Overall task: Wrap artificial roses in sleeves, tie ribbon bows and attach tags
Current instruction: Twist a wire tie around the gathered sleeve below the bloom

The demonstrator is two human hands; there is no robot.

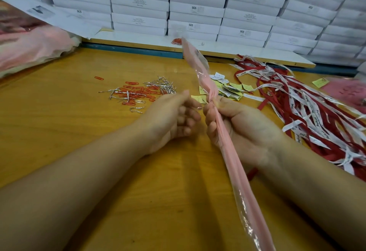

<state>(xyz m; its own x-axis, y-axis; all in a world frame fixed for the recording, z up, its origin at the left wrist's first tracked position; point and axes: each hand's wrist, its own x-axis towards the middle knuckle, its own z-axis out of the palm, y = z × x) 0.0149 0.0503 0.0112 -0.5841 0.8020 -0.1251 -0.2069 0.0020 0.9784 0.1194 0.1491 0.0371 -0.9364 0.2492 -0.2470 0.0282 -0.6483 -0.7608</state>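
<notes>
A long pink sleeve (200,72) with clear plastic edges runs from the far middle of the table down to the bottom right. My right hand (237,126) grips it where it is bunched, fingers curled round it. My left hand (174,118) is just left of that spot, fingers curled, and seems to pinch a small silver wire tie next to the bunched part; the hand is blurred. No rose shows inside the sleeve. Red and white printed ribbons (309,104) lie in a heap at the right. Small yellow and white tags (227,88) lie behind my right hand.
Red paper clips and silver twist ties (142,92) are scattered at the left middle of the yellow table (79,122). Pink sleeves in plastic (29,47) are piled at the far left. Stacks of white boxes (198,7) form a wall behind the table.
</notes>
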